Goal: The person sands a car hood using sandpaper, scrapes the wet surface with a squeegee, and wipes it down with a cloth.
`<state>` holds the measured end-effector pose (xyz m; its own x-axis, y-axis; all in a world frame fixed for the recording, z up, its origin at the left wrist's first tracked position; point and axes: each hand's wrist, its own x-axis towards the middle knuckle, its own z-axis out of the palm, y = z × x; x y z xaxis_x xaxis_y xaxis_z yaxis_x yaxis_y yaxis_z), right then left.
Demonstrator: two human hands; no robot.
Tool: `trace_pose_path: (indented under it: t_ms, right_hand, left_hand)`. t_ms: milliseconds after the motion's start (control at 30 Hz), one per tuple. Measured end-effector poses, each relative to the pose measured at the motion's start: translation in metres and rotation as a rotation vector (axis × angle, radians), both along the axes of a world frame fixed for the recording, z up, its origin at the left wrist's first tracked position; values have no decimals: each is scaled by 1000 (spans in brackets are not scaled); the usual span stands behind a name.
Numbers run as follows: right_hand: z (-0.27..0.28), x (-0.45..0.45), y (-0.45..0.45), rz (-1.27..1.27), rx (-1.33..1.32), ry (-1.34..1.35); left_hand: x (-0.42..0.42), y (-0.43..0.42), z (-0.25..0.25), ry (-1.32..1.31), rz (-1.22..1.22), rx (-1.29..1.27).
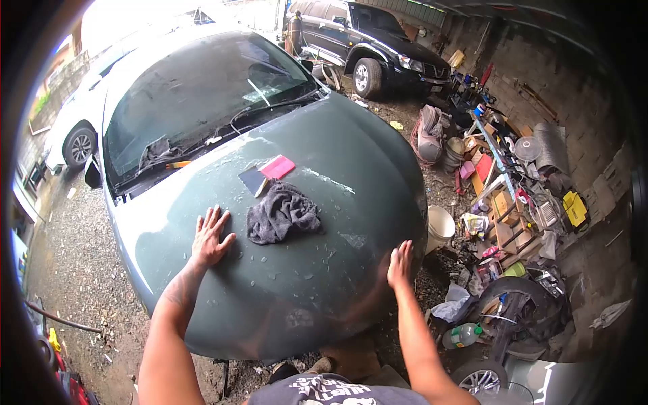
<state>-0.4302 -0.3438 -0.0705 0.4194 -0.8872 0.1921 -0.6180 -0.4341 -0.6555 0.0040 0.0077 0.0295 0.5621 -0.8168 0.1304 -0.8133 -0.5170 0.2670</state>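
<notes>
A dark green car hood (324, 270) fills the middle of the head view, dotted with water drops and pale streaks. My left hand (211, 237) lies on the hood with its fingers spread and holds nothing. At the hood's right edge, my right hand (400, 263) rests with its fingers stretched out. A crumpled dark grey cloth (282, 212) lies on the hood to the right of my left hand. Just beyond the cloth are a pink flat block (277, 167) and a dark grey sheet (253, 181), which looks like sandpaper.
A white bucket (440, 228) stands beside the hood on the right. Beyond it, piled parts, boxes and tools line the wall, with a plastic bottle (463, 335) and a wheel (482, 378) nearer me. A black SUV (378, 47) and a white car (74, 138) are parked behind.
</notes>
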Motion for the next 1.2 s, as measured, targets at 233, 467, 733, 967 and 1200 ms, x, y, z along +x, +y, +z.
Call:
trace_pose_path:
  t_ms: [233,467,733,967,1200]
  right_hand:
    - [1,-9,39,54,-168,54]
    - [-17,-18,78,128,-172,8]
    - [-9,-25,-40,112,-18,102]
    - [-22,-34,60,245,-129,-44]
    - [-19,-28,42,199,-101,-107]
  left_hand:
    - [5,3,-5,-21,-2,-10]
    - [0,3,0,-18,-10,-31]
    - [-4,-1,4,-12,-7,-7]
    - [-4,-2,2,-14,15,3]
    - [-5,-2,3,-13,21,8]
